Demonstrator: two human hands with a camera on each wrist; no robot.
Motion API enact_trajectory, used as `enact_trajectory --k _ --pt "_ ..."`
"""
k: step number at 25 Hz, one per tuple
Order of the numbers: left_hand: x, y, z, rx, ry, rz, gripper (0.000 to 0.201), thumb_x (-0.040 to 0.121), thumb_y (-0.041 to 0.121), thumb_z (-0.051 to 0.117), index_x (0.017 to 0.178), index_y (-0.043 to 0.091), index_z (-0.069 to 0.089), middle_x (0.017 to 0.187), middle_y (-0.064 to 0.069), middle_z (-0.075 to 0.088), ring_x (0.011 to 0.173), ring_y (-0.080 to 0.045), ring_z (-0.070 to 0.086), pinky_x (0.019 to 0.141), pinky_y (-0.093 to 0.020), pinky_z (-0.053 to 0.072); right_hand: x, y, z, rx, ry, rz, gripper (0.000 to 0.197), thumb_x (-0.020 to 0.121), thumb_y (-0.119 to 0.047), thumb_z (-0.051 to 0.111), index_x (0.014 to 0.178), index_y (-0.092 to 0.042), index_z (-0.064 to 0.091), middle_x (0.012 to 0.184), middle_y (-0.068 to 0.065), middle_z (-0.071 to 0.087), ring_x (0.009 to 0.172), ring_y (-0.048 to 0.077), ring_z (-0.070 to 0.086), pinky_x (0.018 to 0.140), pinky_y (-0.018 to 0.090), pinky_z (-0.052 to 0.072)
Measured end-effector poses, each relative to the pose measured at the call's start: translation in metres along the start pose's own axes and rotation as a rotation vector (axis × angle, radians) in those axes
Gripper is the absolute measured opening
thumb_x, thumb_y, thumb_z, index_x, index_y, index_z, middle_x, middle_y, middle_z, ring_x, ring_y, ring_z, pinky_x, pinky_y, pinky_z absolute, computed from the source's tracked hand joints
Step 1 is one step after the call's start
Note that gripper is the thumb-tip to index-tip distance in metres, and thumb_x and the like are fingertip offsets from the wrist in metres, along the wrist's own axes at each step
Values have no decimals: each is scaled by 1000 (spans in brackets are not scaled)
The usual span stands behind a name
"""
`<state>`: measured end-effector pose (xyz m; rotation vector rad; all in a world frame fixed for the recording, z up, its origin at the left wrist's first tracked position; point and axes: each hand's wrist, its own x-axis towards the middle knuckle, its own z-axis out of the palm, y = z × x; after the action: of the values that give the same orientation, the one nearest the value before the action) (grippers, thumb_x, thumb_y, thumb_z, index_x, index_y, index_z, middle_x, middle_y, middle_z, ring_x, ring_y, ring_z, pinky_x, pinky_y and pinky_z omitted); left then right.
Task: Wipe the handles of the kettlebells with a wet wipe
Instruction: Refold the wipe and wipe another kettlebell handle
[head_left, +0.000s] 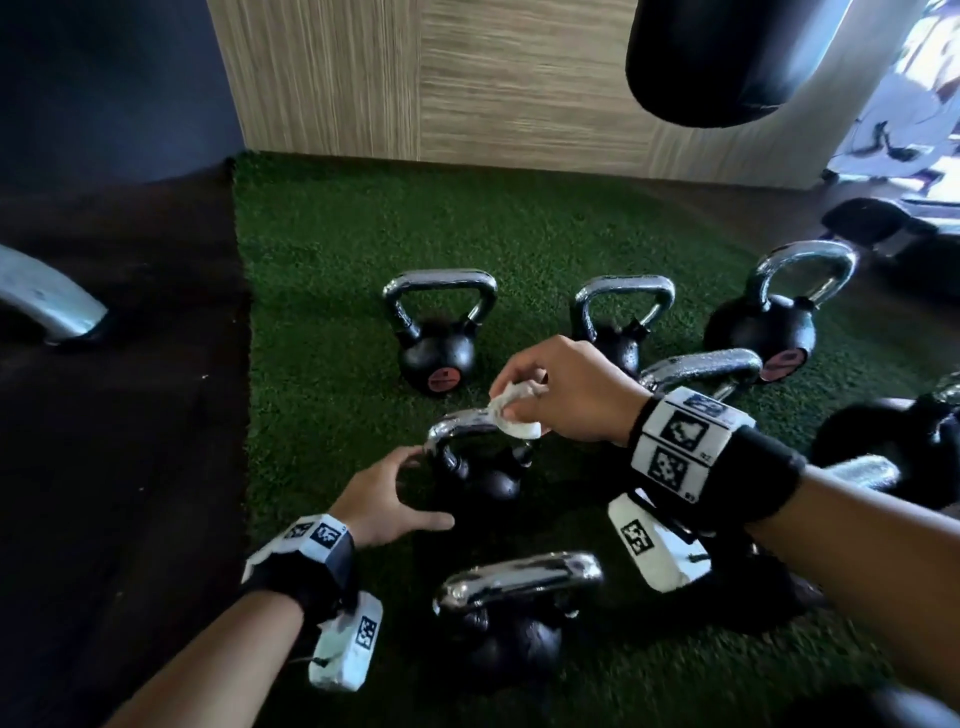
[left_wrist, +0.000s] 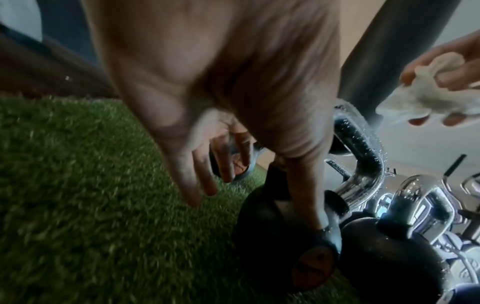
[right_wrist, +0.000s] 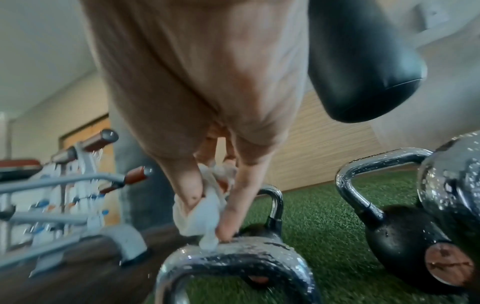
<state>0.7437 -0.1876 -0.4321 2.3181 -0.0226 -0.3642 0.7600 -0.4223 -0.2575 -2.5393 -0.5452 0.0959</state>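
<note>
Looks like a gym: kettlebells (head_left: 437, 332) on green turf (head_left: 332, 249), a punching bag (head_left: 727, 57) hanging at 1 o'clock, weight rack (right_wrist: 64, 197) nearby.

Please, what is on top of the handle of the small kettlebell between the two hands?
A crumpled white wet wipe lies on the chrome handle, pinched by the right hand. The handle part beneath the wipe is covered, so it cannot be seen. The left hand is open beside the kettlebell.

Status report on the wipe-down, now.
Right hand pinching wet wipe on kettlebell handle. Left hand open beside that kettlebell. Nothing blocking.
</note>
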Motion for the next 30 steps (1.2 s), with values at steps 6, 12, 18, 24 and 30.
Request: enact_trajectory --k 6,12,18,24,30 --pt "-4 5 10 -128 10 6 104 59 56 90 147 29 42 143 6 55 126 -7 50 105 -20 37 6 7 -13 -121 -43 9 21 81 -20 77 100 -26 80 96 -7 66 93 9 62 80 18 44" --pt "10 17 26 -219 -7 -153 99 51 59 93 138 33 53 129 13 59 119 -6 52 99 -18 40 3 16 -7 -9 -6 -85 22 79 -17 75 100 -27 75 95 -10 68 85 4 63 78 22 51" --pt "25 18 34 -252 45 -104 61 38 76 86 91 50 69 88 39 68 89 22 60 71 1 41 20 29 10 49 53 -69 18 79 -21 78 96 -28 77 91 -12 75 81 -3 63 76 17 51" --pt "30 16 41 -235 52 -86 61 40 77 86 93 51 69 94 32 71 93 22 61 80 0 43 26 39 16 39 26 -88 19 82 -21 78 101 -21 78 97 -8 71 87 5 65 84 27 54" --pt "28 17 41 -214 55 -66 67 43 79 84 100 47 71 95 32 72 93 22 61 78 3 42 28 39 28 15 -52 -146 16 88 -19 72 103 -22 79 94 -10 64 71 -3 54 72 16 48"
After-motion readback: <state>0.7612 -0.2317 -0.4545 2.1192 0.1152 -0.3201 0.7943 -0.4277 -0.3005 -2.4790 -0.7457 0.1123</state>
